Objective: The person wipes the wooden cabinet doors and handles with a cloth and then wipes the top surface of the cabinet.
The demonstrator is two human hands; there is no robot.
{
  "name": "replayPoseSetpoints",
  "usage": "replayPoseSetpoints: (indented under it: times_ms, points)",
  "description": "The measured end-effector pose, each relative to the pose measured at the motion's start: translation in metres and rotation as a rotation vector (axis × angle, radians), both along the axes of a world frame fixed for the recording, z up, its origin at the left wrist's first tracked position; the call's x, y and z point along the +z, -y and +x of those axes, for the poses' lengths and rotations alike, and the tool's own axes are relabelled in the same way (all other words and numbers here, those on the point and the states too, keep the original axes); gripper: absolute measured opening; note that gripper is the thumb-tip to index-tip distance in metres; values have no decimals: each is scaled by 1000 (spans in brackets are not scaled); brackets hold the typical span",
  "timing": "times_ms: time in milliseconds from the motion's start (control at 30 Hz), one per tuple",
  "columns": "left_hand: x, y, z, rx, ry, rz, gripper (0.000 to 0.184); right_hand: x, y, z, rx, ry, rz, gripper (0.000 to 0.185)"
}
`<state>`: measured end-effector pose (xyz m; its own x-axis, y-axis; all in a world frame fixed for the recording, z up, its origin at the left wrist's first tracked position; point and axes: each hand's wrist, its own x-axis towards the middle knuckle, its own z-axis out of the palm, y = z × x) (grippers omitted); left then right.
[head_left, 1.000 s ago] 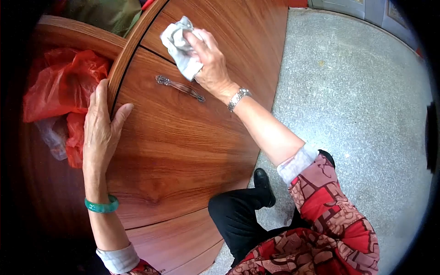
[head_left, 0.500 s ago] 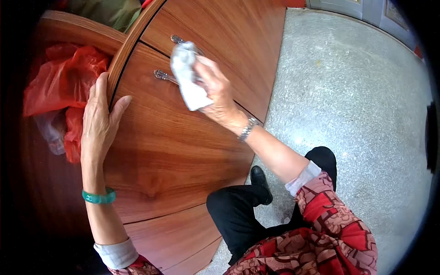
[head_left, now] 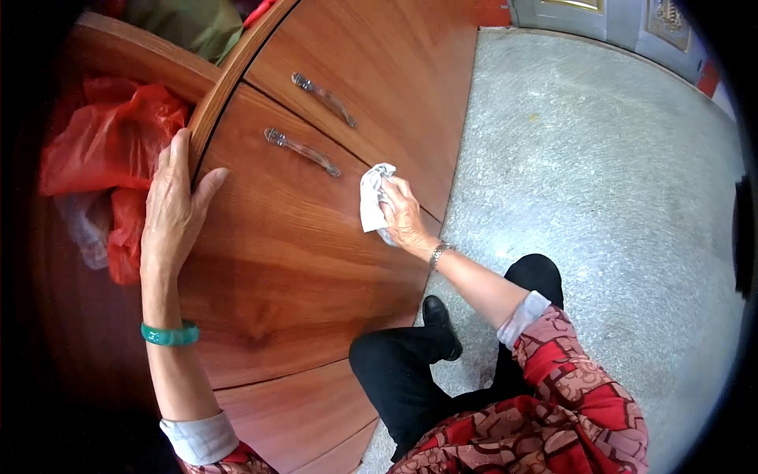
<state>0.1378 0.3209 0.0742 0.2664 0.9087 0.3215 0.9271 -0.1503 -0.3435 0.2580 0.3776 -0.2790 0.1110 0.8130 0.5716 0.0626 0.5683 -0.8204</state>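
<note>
My right hand [head_left: 407, 217] holds a crumpled white cloth [head_left: 373, 199] against the brown wooden cabinet front [head_left: 276, 253], below and to the right of two metal handles, near the seam between two doors. The upper handle [head_left: 325, 99] and the lower handle [head_left: 302, 152] are both uncovered. My left hand [head_left: 175, 201] rests on the cabinet's top edge at the left, thumb spread from the fingers, holding nothing. Beside it lies a red plastic bag [head_left: 114, 138].
A clear plastic bag [head_left: 85, 229] hangs by the red one. Green fabric [head_left: 189, 28] lies in the upper left compartment. Grey speckled floor [head_left: 600, 174] spans the right, with a grey door [head_left: 616, 20] at the back. My black shoe [head_left: 439, 324] is near the cabinet's base.
My right hand and the cloth have moved down and to the right, off the handles, along the cabinet front. My left hand has stayed on the edge.
</note>
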Motion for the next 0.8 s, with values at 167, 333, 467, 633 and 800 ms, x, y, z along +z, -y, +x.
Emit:
replayPoseSetpoints:
  times_ms: [167,333,467,633,800]
  points:
    - [-2,1,-2,-4,11,22,57,104,22,13,103,-266,36,50]
    - [-2,-3,-12,-57,6,7,60,191,36,-28,69,-205,528,65]
    - [-5,1,-3,-55,-23,64,56,138,35,-55,18,-18,520,74]
    - [-2,2,2,10,21,6,57,18,50,-38,-21,102,151,75]
    - [-3,3,0,-11,25,35,55,-11,57,-39,-11,39,-550,73]
